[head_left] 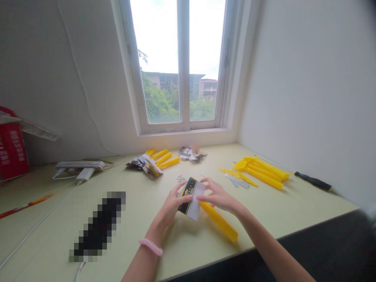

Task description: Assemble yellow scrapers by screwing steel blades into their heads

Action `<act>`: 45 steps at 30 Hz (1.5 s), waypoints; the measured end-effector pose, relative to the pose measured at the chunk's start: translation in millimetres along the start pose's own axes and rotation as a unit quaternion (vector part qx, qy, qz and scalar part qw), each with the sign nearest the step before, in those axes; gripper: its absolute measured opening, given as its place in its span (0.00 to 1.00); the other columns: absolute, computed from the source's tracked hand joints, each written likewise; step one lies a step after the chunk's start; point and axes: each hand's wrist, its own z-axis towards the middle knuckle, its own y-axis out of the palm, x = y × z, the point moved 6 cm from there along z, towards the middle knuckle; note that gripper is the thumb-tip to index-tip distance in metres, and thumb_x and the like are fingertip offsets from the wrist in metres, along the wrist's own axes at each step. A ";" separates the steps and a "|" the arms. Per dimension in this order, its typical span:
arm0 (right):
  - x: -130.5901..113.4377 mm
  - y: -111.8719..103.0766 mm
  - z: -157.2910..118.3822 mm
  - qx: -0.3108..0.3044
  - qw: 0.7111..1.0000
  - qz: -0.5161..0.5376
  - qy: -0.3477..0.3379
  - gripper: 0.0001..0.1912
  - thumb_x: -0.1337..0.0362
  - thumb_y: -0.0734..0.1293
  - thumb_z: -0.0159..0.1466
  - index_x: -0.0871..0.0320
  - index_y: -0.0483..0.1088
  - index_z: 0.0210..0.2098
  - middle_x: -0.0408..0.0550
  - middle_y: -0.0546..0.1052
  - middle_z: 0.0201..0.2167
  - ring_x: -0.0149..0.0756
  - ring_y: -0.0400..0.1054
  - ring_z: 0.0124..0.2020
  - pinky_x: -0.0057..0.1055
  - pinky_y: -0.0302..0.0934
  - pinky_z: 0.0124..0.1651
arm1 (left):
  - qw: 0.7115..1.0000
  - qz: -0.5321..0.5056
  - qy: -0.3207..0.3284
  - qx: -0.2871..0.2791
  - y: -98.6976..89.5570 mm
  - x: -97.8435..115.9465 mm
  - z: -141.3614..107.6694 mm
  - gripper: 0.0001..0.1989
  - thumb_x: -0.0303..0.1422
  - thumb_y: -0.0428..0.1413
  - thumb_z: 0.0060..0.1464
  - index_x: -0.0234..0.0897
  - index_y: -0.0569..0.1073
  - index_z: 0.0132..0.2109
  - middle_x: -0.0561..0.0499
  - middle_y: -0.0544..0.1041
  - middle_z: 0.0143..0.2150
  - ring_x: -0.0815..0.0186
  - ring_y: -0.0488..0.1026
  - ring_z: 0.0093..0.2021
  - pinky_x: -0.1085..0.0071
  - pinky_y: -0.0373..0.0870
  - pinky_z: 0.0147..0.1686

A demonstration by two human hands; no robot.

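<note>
Head view: you are pinching a black-and-yellow printed card in your left hand, fingers partly closed around its left edge. Your right hand is curving in over the card's right side, fingertips at the card, half closed. A yellow plastic pry tool is running down and right from under those fingers, its upper end touching the card; you can't tell if the right hand is gripping it. A pink coil band is circling your left wrist.

Small screws are lying on the desk just above your hands. Thin metal pry tools are sitting to the right of them, beside a heap of yellow pry tools. A black-handled screwdriver is lying further right, near the wall. Toward the window, yellow bars are lying beside opened packaging, with more torn packaging next to them. A power strip is sitting left, with a white charger plugged in. A pixelated patch is hiding whatever lies at lower left.
</note>
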 end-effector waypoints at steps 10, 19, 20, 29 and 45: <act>6.2 -9.1 -18.3 -0.091 0.995 -0.032 -0.024 0.44 0.67 0.66 0.50 0.52 0.39 0.61 0.43 0.68 0.33 0.32 0.66 0.32 0.34 0.61 0.38 | 0.998 -0.007 0.001 0.069 -20.1 -5.9 12.4 0.36 0.31 0.61 0.39 0.30 0.59 0.57 0.44 0.77 0.33 0.65 0.72 0.28 0.73 0.65 0.28; 1.5 -24.3 -20.8 -0.099 0.979 -0.164 -0.064 0.37 0.64 0.65 0.52 0.53 0.49 0.59 0.49 0.72 0.40 0.39 0.65 0.42 0.41 0.54 0.50 | 0.999 -0.018 0.026 0.024 -11.1 -3.0 8.8 0.43 0.29 0.61 0.39 0.38 0.51 0.62 0.46 0.78 0.33 0.63 0.73 0.30 0.68 0.67 0.33; 1.4 -24.9 -20.2 -0.097 0.978 -0.173 -0.066 0.37 0.65 0.65 0.52 0.53 0.50 0.59 0.49 0.72 0.40 0.39 0.65 0.42 0.41 0.54 0.50 | 1.000 -0.013 0.022 0.018 -11.3 -3.6 9.2 0.43 0.29 0.61 0.39 0.39 0.52 0.61 0.45 0.78 0.35 0.62 0.73 0.31 0.67 0.67 0.34; 4.3 -33.3 -15.4 -0.014 0.967 -0.235 -0.095 0.30 0.70 0.63 0.51 0.48 0.60 0.54 0.47 0.74 0.40 0.44 0.65 0.43 0.44 0.55 0.49 | 0.999 0.046 -0.011 0.005 -15.1 -16.8 15.7 0.20 0.28 0.59 0.39 0.34 0.75 0.44 0.44 0.75 0.42 0.65 0.72 0.35 0.71 0.65 0.35; 7.5 -42.0 -29.3 0.218 0.852 -0.337 -0.336 0.15 0.74 0.56 0.58 0.55 0.67 0.41 0.49 0.70 0.42 0.41 0.59 0.50 0.46 0.53 0.53 | 0.924 0.047 0.130 0.356 -103.1 27.8 52.9 0.21 0.23 0.53 0.47 0.32 0.69 0.51 0.42 0.72 0.49 0.65 0.72 0.41 0.70 0.69 0.40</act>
